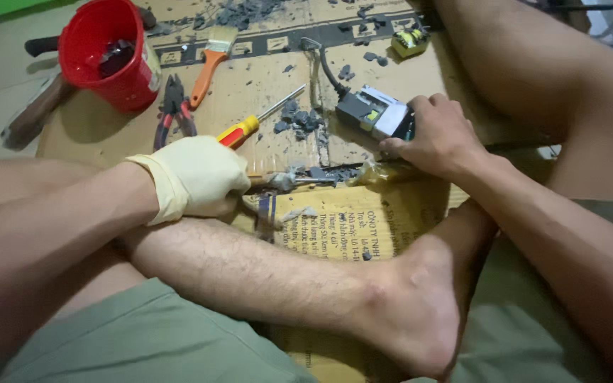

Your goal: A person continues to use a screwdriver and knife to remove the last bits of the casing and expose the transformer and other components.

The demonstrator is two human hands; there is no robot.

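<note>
Gripping one grey boxy electronic module [375, 113], right hand [434, 138] pins it; gloved left hand [196, 177] clenches one metal-tipped tool [289, 181] just left.

- My left hand [196, 177] wears a cream glove.
- Red bucket [108, 53] at the cardboard's far left corner.
- Screwdriver [250, 126]: yellow-and-red handle.
- Paintbrush [211, 60]: orange handle.
- Grey debris [296, 120] on brown cardboard [250, 85].
</note>
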